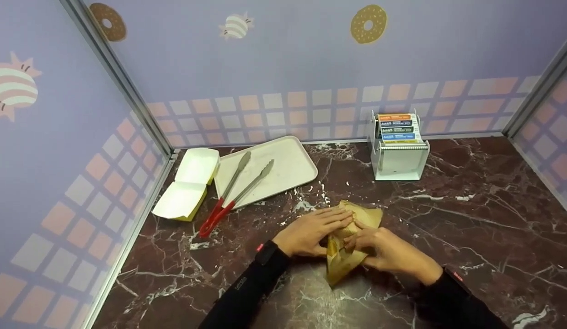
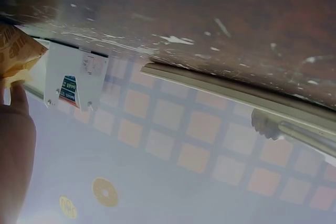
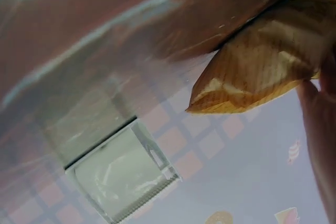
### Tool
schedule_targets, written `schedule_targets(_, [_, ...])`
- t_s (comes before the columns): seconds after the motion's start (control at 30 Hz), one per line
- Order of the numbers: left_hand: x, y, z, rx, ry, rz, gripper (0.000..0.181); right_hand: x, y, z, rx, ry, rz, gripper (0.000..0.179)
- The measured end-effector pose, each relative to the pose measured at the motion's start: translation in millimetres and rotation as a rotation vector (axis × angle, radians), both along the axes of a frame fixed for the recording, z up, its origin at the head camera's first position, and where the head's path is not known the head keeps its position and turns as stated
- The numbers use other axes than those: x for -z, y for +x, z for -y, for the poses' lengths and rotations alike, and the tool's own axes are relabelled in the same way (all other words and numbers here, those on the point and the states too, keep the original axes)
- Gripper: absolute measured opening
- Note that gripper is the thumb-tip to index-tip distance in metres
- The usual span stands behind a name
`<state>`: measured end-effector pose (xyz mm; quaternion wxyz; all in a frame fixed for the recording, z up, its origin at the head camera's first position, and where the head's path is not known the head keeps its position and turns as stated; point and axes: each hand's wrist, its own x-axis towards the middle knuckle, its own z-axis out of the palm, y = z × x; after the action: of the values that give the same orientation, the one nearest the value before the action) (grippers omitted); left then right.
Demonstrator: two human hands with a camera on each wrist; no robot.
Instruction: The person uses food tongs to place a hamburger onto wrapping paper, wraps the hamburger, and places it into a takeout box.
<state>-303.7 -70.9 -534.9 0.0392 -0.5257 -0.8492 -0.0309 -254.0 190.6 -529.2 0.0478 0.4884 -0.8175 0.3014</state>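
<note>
A yellow-brown printed paper wrapper [image 1: 342, 269], folded into a bulky bundle, lies on the dark marbled counter between both hands. What it encloses is hidden. My left hand [image 1: 308, 232] lies across the bundle's left side, its fingers extended over the top and the thumb nearer me. On the right side, my right hand [image 1: 386, 249] bends its fingers onto the paper and grips a fold. The left wrist view catches only a corner of the wrapper [image 2: 21, 51]. In the right wrist view the wrapper [image 3: 257, 61] shows creased, with a pointed end sticking out.
Red-handled tongs [image 1: 224, 205] lean over a white tray [image 1: 288, 167] at the back left. Beside it stands an opened yellow clamshell box [image 1: 183, 198], white inside. A label dispenser [image 1: 399, 157] with several coloured rolls stands at the back right. White bits [image 1: 322, 194] are scattered behind the wrapper.
</note>
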Motion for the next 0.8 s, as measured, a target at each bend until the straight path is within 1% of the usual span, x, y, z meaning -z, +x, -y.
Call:
schedule_targets(0.13, [0.7, 2.9, -2.8, -0.008, -0.022, -0.029, 0.096, -1.0, -2.2, -3, 0.054, -0.075, 0.054, 0.038])
schedule_targets(0.2, [1.2, 4.8, -6.3, -0.002, -0.015, -0.069, 0.095, -2.1, -3.5, -6, 0.076, -0.103, 0.081, 0.038])
schedule_targets(0.33, [1.1, 9.5, -13.9, -0.014, 0.010, -0.141, 0.084, -4.7, -6.7, -15, 0.115, -0.112, 0.116, 0.036])
schedule_targets(0.4, [1.4, 12.0, -16.5, -0.032, 0.008, -0.155, 0.078, -5.6, -8.6, -21, 0.119, -0.113, 0.180, 0.039])
schedule_targets(0.5, [1.0, 14.3, -18.3, -0.061, 0.016, -0.133, 0.071, -6.4, -12.3, -29, 0.103, -0.145, 0.302, 0.039])
schedule_targets(0.57, [1.0, 14.4, -18.6, -0.061, 0.029, -0.118, 0.063, -7.4, -14.1, -33, 0.077, -0.175, 0.364, 0.039])
schedule_targets(0.67, [1.2, 13.7, -17.8, -0.047, 0.054, -0.093, 0.054, -9.9, -15.0, -37, 0.051, -0.200, 0.395, 0.027])
schedule_targets(0.7, [1.1, 13.3, -17.3, -0.040, 0.055, -0.084, 0.053, -11.4, -14.8, -38, 0.037, -0.208, 0.414, 0.026])
schedule_targets(0.77, [0.5, 12.6, -16.2, -0.029, 0.046, -0.052, 0.053, -14.3, -14.0, -40, 0.011, -0.215, 0.436, 0.027])
schedule_targets(0.8, [0.2, 12.2, -15.7, -0.026, 0.035, -0.039, 0.056, -16.0, -13.6, -40, -0.007, -0.215, 0.437, 0.026])
